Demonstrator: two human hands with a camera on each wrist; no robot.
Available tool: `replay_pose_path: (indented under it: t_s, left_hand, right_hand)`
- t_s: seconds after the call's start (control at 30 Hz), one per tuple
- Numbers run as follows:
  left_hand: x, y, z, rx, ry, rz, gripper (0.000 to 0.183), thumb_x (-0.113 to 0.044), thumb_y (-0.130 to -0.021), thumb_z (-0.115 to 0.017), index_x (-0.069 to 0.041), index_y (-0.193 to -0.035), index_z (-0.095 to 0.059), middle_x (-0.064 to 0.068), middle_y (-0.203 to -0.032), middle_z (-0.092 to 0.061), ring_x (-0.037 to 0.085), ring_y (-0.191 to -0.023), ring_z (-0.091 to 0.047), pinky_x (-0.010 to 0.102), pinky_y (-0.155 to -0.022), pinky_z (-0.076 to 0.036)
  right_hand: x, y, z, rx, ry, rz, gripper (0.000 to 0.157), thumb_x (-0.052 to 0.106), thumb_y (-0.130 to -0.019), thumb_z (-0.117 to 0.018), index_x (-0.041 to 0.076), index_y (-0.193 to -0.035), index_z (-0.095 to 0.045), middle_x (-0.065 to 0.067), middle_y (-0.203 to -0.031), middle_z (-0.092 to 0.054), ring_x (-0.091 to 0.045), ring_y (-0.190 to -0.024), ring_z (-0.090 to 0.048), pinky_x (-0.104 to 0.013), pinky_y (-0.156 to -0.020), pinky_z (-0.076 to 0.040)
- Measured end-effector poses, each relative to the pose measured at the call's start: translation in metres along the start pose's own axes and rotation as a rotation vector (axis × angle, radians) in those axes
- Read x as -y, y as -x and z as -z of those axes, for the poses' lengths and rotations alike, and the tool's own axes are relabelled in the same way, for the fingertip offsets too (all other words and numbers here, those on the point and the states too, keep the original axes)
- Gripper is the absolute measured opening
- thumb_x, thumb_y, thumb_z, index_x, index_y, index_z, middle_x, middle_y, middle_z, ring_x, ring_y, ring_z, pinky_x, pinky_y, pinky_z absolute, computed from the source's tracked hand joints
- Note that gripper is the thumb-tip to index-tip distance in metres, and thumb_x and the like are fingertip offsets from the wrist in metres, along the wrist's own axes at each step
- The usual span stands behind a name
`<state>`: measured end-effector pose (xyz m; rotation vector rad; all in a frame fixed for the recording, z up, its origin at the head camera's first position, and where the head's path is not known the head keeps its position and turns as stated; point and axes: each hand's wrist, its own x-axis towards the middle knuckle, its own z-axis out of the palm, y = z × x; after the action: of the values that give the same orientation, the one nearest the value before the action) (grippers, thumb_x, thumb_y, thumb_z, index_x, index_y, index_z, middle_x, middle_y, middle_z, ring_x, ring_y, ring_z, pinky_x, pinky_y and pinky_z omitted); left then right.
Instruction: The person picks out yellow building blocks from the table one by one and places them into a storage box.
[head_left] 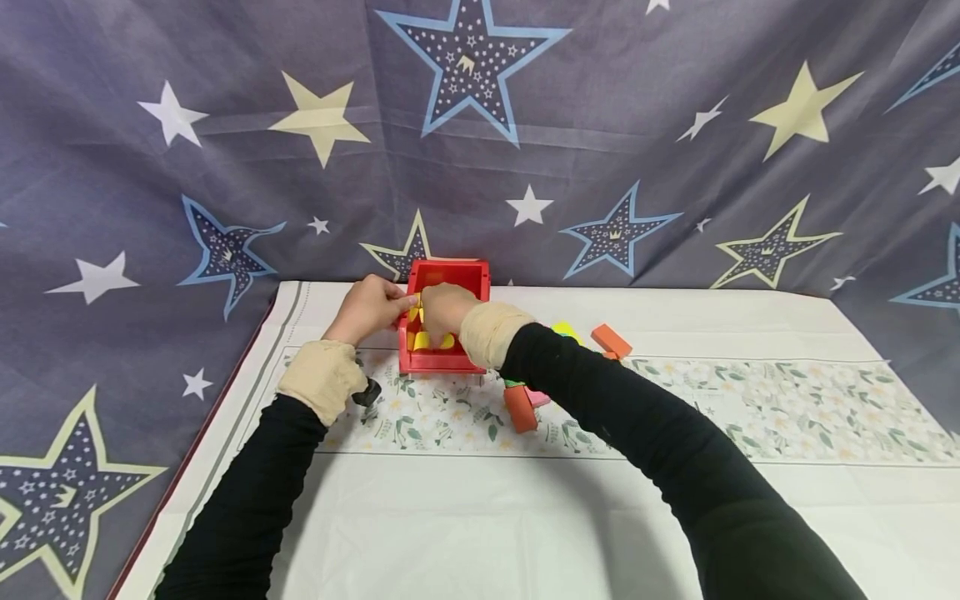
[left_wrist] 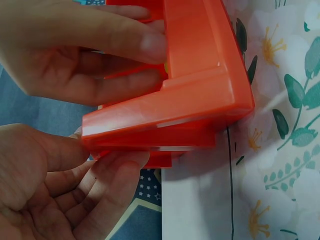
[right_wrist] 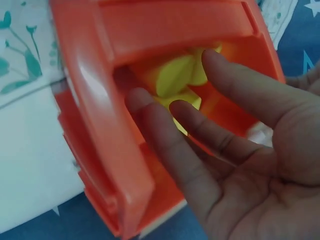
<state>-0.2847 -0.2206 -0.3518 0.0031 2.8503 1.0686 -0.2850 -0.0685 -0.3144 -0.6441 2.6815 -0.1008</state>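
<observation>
A red plastic bin point(head_left: 444, 365) stands at the back of the table, with several yellow blocks point(right_wrist: 176, 75) inside. My left hand point(head_left: 371, 307) pinches the bin's left side edge between thumb and fingers, as the left wrist view shows. Over the open top, my right hand point(head_left: 447, 310) reaches down into the bin. In the right wrist view its thumb and fingers point(right_wrist: 175, 145) are spread apart close over the yellow blocks, with nothing gripped between them.
Right of the bin lie an orange block point(head_left: 611, 341), a yellow block point(head_left: 566, 331), a red-orange block point(head_left: 521, 408) and a pink block point(head_left: 537, 398). A flowered white cloth point(head_left: 450, 425) covers the table. Behind it hangs a grey curtain point(head_left: 247, 167) with stars.
</observation>
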Motion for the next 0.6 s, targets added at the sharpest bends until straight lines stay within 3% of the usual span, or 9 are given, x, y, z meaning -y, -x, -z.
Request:
replay_pose_path:
  t_s: [0.1, 0.23, 0.33, 0.6]
  left_hand:
    - [-0.001, 0.0, 0.0, 0.006, 0.003, 0.004, 0.031, -0.026, -0.099, -0.068, 0.002, -0.109, -0.076, 0.019, -0.095, -0.076, 0.015, -0.065, -0.071, 0.033, -0.068, -0.061]
    - [0.0, 0.0, 0.0, 0.002, -0.016, -0.003, 0.032, -0.028, -0.099, -0.068, 0.002, -0.106, -0.077, 0.015, -0.089, -0.076, 0.014, -0.066, -0.07, 0.028, -0.064, -0.057]
    - [0.0, 0.0, 0.0, -0.001, -0.018, -0.008, 0.032, -0.028, -0.099, -0.068, 0.002, -0.106, -0.077, 0.014, -0.088, -0.076, 0.014, -0.066, -0.07, 0.025, -0.061, -0.055]
    - [0.0, 0.001, 0.0, 0.002, -0.016, 0.007, 0.032, -0.027, -0.099, -0.068, 0.002, -0.108, -0.076, 0.015, -0.09, -0.075, 0.014, -0.065, -0.069, 0.029, -0.066, -0.058]
  right_hand:
    - [-0.002, 0.002, 0.007, 0.011, -0.006, 0.001, 0.045, 0.023, -0.082, -0.084, 0.008, -0.121, -0.066, -0.004, -0.102, -0.069, -0.017, -0.085, -0.062, -0.028, -0.075, -0.055]
    - [-0.003, 0.006, 0.022, 0.018, -0.009, -0.009, 0.041, 0.024, -0.085, -0.083, 0.007, -0.119, -0.066, -0.004, -0.102, -0.068, -0.017, -0.08, -0.062, -0.028, -0.071, -0.056]
    - [-0.005, 0.009, 0.033, -0.003, 0.009, -0.023, 0.04, 0.025, -0.085, -0.082, 0.008, -0.117, -0.067, -0.004, -0.101, -0.069, -0.017, -0.076, -0.063, -0.028, -0.069, -0.056]
    - [-0.012, 0.021, 0.053, -0.06, 0.092, -0.034, 0.043, 0.03, -0.083, -0.084, 0.01, -0.118, -0.067, -0.002, -0.101, -0.072, -0.017, -0.083, -0.067, -0.035, -0.079, -0.059]
